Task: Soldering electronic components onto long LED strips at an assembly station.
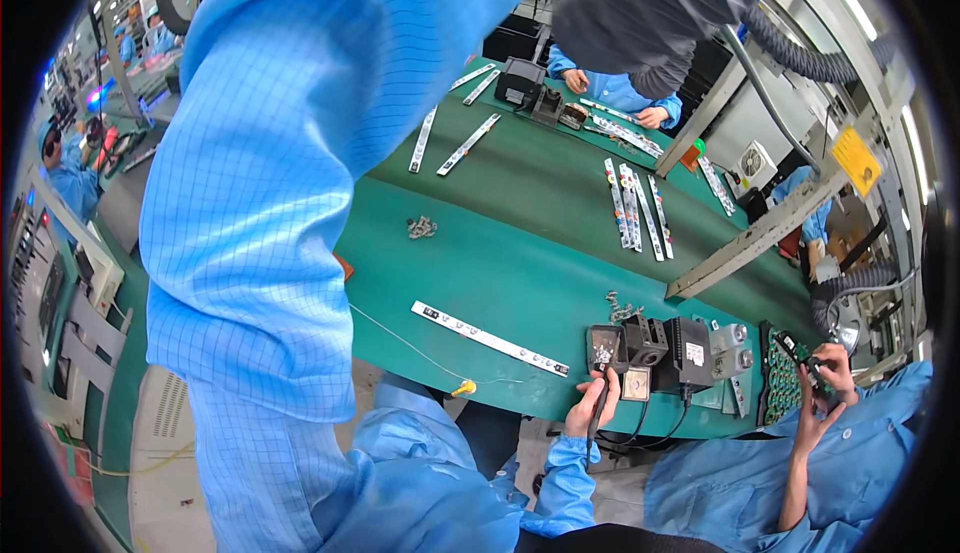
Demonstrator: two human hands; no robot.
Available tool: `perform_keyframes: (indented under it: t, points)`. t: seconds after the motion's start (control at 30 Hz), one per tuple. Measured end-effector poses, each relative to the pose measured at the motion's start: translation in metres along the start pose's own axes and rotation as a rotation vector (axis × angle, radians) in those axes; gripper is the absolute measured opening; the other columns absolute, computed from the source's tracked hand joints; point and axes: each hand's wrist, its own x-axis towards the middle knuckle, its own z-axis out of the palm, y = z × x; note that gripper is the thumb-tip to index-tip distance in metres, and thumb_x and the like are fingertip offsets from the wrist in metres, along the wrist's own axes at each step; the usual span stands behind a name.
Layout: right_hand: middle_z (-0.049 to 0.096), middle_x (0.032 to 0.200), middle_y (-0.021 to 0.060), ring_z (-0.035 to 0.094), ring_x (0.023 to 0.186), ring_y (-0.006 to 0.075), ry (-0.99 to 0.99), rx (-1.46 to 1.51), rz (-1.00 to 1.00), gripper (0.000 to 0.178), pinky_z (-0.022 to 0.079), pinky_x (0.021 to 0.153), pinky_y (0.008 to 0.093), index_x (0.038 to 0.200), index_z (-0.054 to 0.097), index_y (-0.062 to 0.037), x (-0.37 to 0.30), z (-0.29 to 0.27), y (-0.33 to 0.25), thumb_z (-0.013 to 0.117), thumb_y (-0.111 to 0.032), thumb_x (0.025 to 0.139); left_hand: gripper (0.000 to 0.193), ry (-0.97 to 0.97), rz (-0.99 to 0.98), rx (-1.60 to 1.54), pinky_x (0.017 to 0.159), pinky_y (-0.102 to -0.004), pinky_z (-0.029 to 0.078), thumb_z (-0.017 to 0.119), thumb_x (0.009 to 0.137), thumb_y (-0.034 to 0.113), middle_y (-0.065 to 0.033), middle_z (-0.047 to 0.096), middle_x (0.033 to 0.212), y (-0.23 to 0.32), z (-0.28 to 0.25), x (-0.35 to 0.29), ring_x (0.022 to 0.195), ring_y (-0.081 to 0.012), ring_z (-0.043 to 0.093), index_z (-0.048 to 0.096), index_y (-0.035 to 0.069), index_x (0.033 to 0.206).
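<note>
My left arm, in a blue checked sleeve (260,203), rises large and close across the left side of the view, and its hand is out of the picture. My right hand (587,408) is closed round the dark handle of a soldering iron (595,421). The iron's upper end is at the small dark tray (608,346) of bits, beside a square sponge pad (635,385). A white LED strip board (490,338) with dark ends lies on the green bench mat (450,263), left of my right hand, untouched.
Small metal parts (422,228) lie in a pile on the mat. A black soldering station (688,353) stands right of the tray. Several strips (630,208) lie on the far side. A slanted metal post (750,243) and dark duct (650,18) stand ahead. Co-workers' hands (820,393) work nearby.
</note>
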Motion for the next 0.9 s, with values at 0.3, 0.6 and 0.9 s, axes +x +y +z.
perform_keyframes:
  t: [0.3,0.6,0.9]
  points:
    - [0.063,0.101,0.0121,0.054,0.069,0.0129,0.003,-0.177,0.001,0.033,0.046,0.066,0.0279,0.124,0.052,0.0043,0.003,0.004,-0.005,0.050,-0.016,0.097,0.058,0.351,0.213,0.116,0.079,-0.0349,0.048,0.043,0.093,0.045,-0.0220,0.066,0.100,-0.052,-0.036,-0.127,0.091,-0.0272,0.062,0.064,-0.007,0.109]
    - [0.062,0.105,0.0138,0.058,0.082,0.0174,-0.042,-0.373,-0.205,0.032,0.049,0.070,0.0289,0.124,0.051,0.0045,-0.007,0.004,0.014,0.050,-0.010,0.095,0.031,0.424,-0.064,-0.193,0.081,-0.0363,0.051,0.066,0.072,0.004,-0.0206,0.060,0.108,-0.222,0.092,-0.367,0.093,-0.0298,0.062,0.066,-0.006,0.102]
    - [0.062,0.100,0.0163,0.061,0.090,0.0273,0.054,-0.436,-0.278,0.026,0.048,0.081,0.0352,0.116,0.057,0.0034,0.000,0.007,0.016,0.055,-0.006,0.091,0.087,0.287,-0.083,-0.398,0.104,-0.0433,0.037,0.077,0.071,0.018,-0.0247,0.035,0.142,-0.218,0.119,-0.320,0.127,-0.0368,0.042,0.032,-0.007,0.141]
